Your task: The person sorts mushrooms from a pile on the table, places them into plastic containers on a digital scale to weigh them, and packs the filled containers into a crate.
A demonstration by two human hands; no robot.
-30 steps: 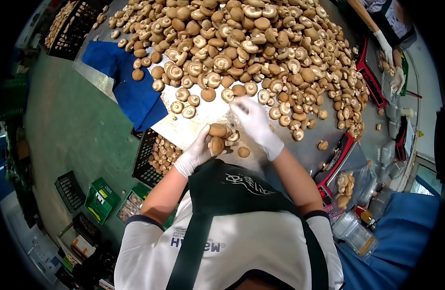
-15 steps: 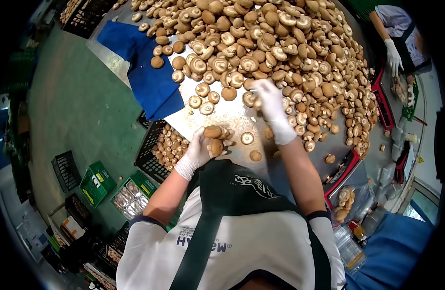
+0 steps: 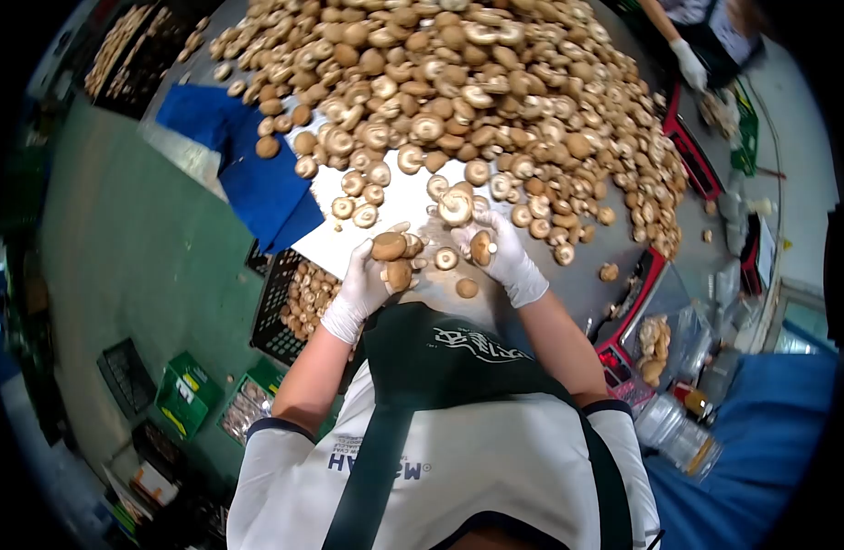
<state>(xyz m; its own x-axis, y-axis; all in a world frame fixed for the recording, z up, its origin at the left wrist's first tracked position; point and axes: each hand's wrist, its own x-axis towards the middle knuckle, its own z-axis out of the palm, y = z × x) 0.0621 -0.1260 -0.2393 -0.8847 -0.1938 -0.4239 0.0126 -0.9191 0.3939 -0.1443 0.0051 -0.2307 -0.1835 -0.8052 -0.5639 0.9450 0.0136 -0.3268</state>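
My left hand (image 3: 359,282), in a white glove, is closed around several brown mushrooms (image 3: 391,246) near the table's front edge. Gloved in white as well, my right hand (image 3: 506,261) grips mushrooms too: one with a pale underside (image 3: 456,207) shows at the fingertips and a brown-capped one (image 3: 481,247) by the palm. Between the hands, a single mushroom (image 3: 446,258) lies gills up on the metal table (image 3: 413,197), with a round brown cap (image 3: 467,288) closer to my apron. A large heap of mushrooms (image 3: 458,101) spreads beyond both hands.
Blue cloth (image 3: 243,174) drapes over the table's left edge. Below it stands a black crate (image 3: 273,307) of small mushrooms. Red-framed scales (image 3: 637,293) and a plastic jar (image 3: 674,431) are at right. A co-worker's gloved hand (image 3: 689,64) is at upper right.
My right hand has come back from the heap toward my left hand, now carrying mushrooms. My left hand keeps its mushrooms. The whole view has shifted slightly.
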